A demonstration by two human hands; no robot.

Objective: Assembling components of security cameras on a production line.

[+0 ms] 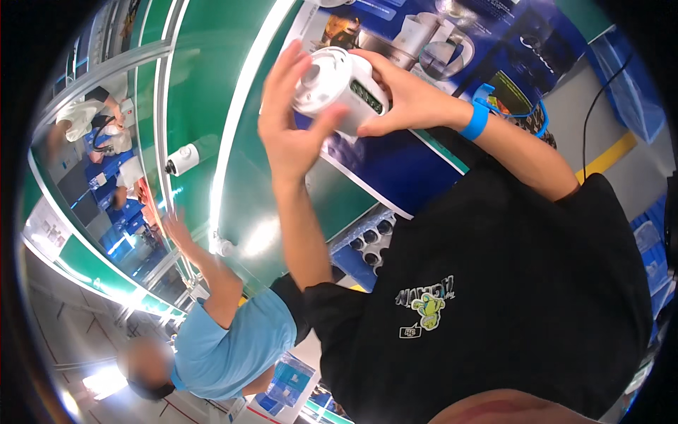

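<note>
— What is being handled here?

— A white cylindrical device (337, 85) with a dark vented panel is being held up in front of the person's chest, above the green conveyor belt (205, 92). The left hand (293, 120) is cupping its near end, fingers spread and the thumb pressing its underside; the right hand (399, 95), wearing a blue wristband (477, 119), is wrapping its far side with fingers closed around the body.

— How should this be done well?

— Judging by the grip, both palms should be staying snug while the device is being turned, keeping fingertips off the vented panel.

— And around the device?

— Just behind it, a blue printed poster (424, 42) is lying across the belt. Below it, a blue tray of dark round parts (371, 244) is sitting beside the black shirt (508, 311). Left of the device, a second white unit (182, 160) is riding on the belt. Well below and left, a co-worker in a light blue shirt (233, 339) is reaching an arm toward the belt, and other workers are bending over blue bins at the far end.
</note>
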